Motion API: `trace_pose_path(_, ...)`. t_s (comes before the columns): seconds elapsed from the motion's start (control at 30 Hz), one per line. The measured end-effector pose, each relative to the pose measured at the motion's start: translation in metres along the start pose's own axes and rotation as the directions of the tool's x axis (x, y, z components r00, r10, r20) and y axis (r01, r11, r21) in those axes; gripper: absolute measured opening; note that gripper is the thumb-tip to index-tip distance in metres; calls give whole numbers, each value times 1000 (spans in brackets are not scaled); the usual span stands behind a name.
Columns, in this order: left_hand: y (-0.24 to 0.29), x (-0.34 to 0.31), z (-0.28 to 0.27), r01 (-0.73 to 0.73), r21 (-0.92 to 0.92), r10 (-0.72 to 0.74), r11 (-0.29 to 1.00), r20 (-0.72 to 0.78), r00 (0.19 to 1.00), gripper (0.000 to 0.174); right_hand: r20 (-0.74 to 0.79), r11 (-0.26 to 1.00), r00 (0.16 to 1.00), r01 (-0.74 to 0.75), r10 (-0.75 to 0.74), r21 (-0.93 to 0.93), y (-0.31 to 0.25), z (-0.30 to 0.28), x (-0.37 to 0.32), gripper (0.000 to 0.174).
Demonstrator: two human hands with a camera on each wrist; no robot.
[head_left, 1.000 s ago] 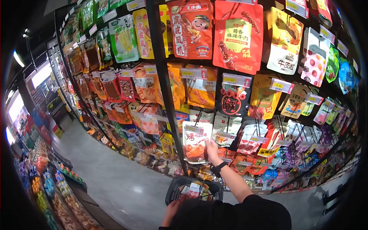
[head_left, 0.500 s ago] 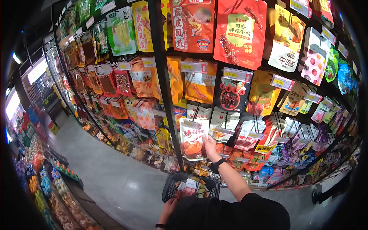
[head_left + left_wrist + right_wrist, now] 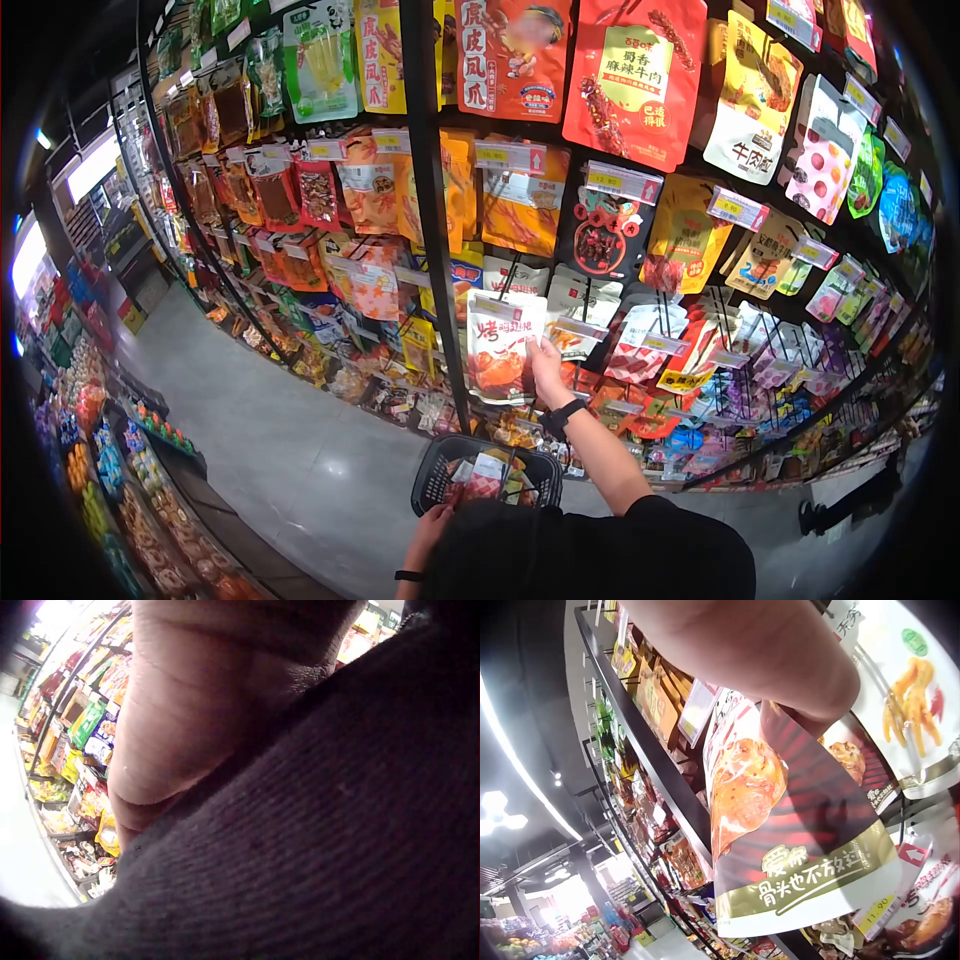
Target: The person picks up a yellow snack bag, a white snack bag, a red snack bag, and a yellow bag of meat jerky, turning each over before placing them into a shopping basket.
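My right hand (image 3: 546,372), with a dark band at its wrist, pinches the right edge of a white pouch (image 3: 503,345) showing roasted meat, held upright before the rack. In the right wrist view the hand (image 3: 765,660) lies across the top of that pouch (image 3: 795,840). My left hand (image 3: 432,525) is at the left rim of a black basket (image 3: 432,480) holding several packets; its fingers are partly hidden. The left wrist view shows the hand (image 3: 217,697) very close, beside dark cloth (image 3: 300,840), its fingertips out of sight.
A tall rack with a black upright post (image 3: 432,200) carries rows of hanging snack pouches and price tags (image 3: 622,184). At the left lie bins of packaged goods (image 3: 140,480) beside the grey floor (image 3: 300,440). Someone's dark-clad leg (image 3: 865,500) shows at far right.
The head view has shifted, so the basket and left hand sit slightly further left. My right hand still pinches the white pouch, which is slightly higher in view.
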State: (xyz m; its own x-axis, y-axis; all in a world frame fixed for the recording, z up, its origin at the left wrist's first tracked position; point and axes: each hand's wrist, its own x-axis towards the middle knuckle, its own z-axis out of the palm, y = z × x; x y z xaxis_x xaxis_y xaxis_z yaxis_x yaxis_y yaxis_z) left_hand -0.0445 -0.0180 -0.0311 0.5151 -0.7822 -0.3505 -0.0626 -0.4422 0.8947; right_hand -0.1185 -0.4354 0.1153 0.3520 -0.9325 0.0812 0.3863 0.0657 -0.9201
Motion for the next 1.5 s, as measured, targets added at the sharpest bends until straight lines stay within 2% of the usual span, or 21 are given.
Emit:
trace_pose_path(0.17,-11,3,-1,-12,1,12,1000,18,1000,38,-19,998,999,-43,42,-44,-4,3,-10,26)
trace_pose_path(0.37,-4,-1,-3,1,34,-2,999,26,1000,39,-14,997,1000,-26,25,-69,6,4,4,26)
trace_pose_path(0.47,-4,2,-4,-6,83,3,997,41,999,39,-53,985,998,-54,46,-163,7,2,10,21)
trace_pose_path(0.67,0,1,-4,2,101,-4,995,19,1000,40,-47,960,995,69,-85,-270,15,-2,8,24)
trace_pose_path(0.77,-6,4,-4,-2,70,0,998,28,1000,40,-91,968,975,184,-201,-172,28,-3,14,25)
trace_pose_path(0.87,-9,7,-3,4,75,-6,997,33,999,39,-142,913,935,269,-324,-308,34,3,15,24)
trace_pose_path(0.97,-18,14,-7,39,28,-41,999,89,995,38,-124,915,948,239,-292,-326,8,19,-6,25)
trace_pose_path(1.07,11,2,-16,11,128,-20,992,63,998,39,-126,898,940,254,-316,-358,7,26,-9,26)
trace_pose_path(1.2,-1,8,-25,56,137,-70,989,100,992,42,-166,929,935,267,-314,-256,12,30,-8,21)
trace_pose_path(1.23,-27,20,-26,53,154,-71,987,114,991,43,-166,942,943,249,-289,-227,14,29,-6,21)
trace_pose_path(1.33,-40,26,-31,84,99,-99,992,156,983,44,-177,974,963,179,-202,-138,24,25,-5,20)
trace_pose_path(1.37,-48,33,-31,107,93,-122,990,170,978,43,-174,974,958,218,-227,-68,23,28,-6,22)
trace_pose_path(1.47,-69,41,-32,150,-71,-133,986,208,969,40,-235,971,942,233,-240,-54,21,34,-6,23)
trace_pose_path(1.5,-74,44,-33,132,-19,-126,991,203,971,39,-230,975,947,218,-223,-47,22,35,-6,24)
